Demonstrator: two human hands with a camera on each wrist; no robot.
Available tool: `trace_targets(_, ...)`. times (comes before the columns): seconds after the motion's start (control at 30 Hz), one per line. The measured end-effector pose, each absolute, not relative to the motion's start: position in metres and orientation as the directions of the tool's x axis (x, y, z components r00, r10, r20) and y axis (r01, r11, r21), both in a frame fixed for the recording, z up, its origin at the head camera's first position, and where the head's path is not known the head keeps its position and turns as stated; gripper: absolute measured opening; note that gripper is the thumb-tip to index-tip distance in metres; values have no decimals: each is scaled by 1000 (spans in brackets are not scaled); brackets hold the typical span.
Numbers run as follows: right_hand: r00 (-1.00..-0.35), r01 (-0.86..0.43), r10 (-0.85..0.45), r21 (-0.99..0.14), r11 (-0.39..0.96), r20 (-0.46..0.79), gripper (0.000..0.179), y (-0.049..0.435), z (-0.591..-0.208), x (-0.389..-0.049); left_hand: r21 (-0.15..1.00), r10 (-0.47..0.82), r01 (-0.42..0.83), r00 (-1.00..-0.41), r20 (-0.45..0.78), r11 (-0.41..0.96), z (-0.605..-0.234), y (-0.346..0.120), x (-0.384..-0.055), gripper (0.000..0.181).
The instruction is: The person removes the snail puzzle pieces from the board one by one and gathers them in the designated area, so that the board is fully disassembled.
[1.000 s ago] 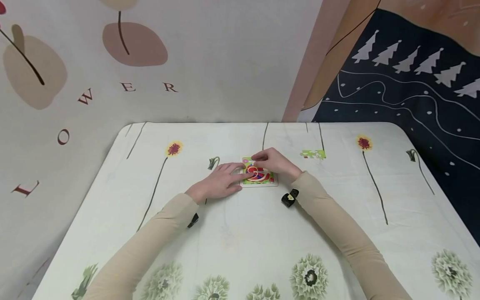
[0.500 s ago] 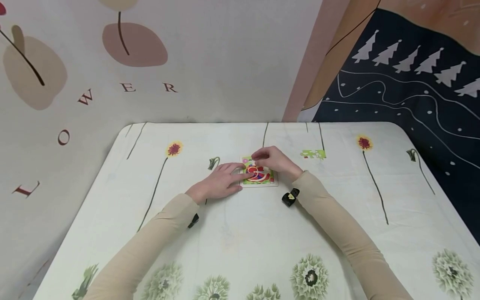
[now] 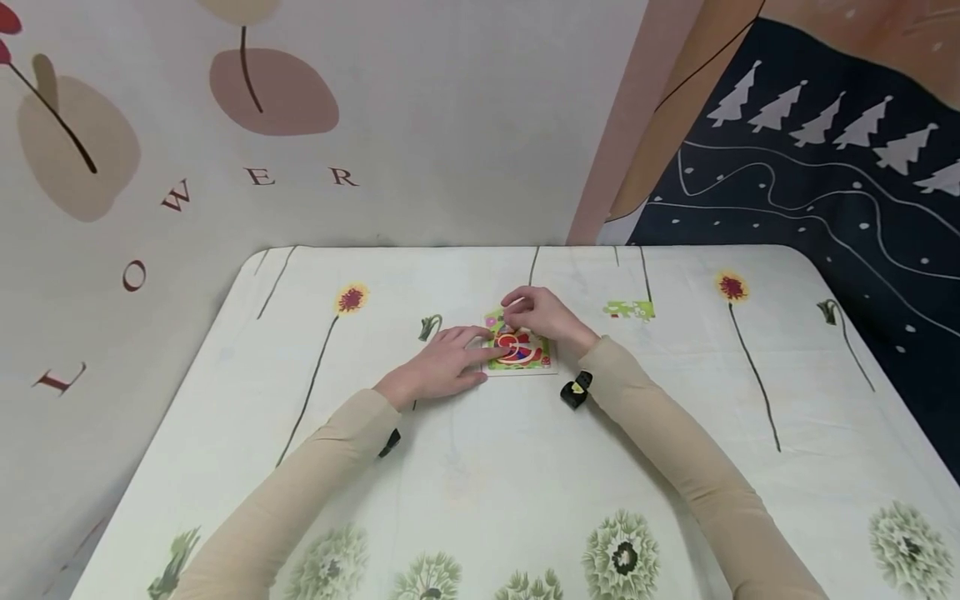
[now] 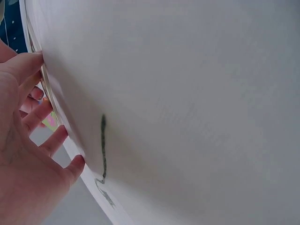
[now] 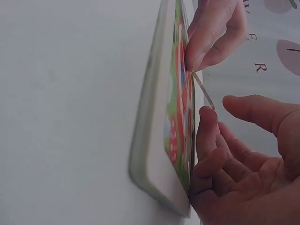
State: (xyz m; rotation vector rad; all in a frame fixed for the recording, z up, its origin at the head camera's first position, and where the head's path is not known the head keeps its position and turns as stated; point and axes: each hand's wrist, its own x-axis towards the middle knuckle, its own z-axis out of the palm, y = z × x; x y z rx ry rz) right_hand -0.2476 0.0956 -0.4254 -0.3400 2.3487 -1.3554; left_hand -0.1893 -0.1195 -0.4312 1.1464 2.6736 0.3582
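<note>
A small jigsaw puzzle (image 3: 525, 360) with a red, blue and green picture lies in a thin white tray (image 5: 161, 173) near the middle of the table. My left hand (image 3: 442, 365) lies at its left side, fingers stretched out, the index finger pressing on the picture. From the right, my right hand (image 3: 546, 317) reaches over the puzzle's upper part. In the right wrist view, a thin puzzle piece (image 5: 205, 91) stands tilted up from the picture, its raised edge at my right index fingertip and thumb. The hand covers that piece's face in the head view.
Joined green puzzle pieces (image 3: 630, 310) lie on the table to the right, beyond the right hand. A white cloth (image 3: 465, 483) printed with flowers covers the table. A pale wall hanging (image 3: 450, 125) and a dark one with trees (image 3: 810, 183) rise behind it.
My right hand has shifted slightly up and away, and its fingers stand a little higher over the puzzle. The left hand keeps its place on the picture. The whole head view has shifted slightly.
</note>
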Motion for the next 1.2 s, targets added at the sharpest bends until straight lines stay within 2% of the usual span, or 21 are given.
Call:
trace_targets(0.33,-904,-40,-376,-833,552,-206,20,92,-426,-251,300,738,691,-670,-78,658,-429,-119,-189,45)
trace_targets(1.2,-920,-18,-342,-854,520,-189,14,116,-420,-247,301,722,671,-685,-95,677,-431,-118,-188,47)
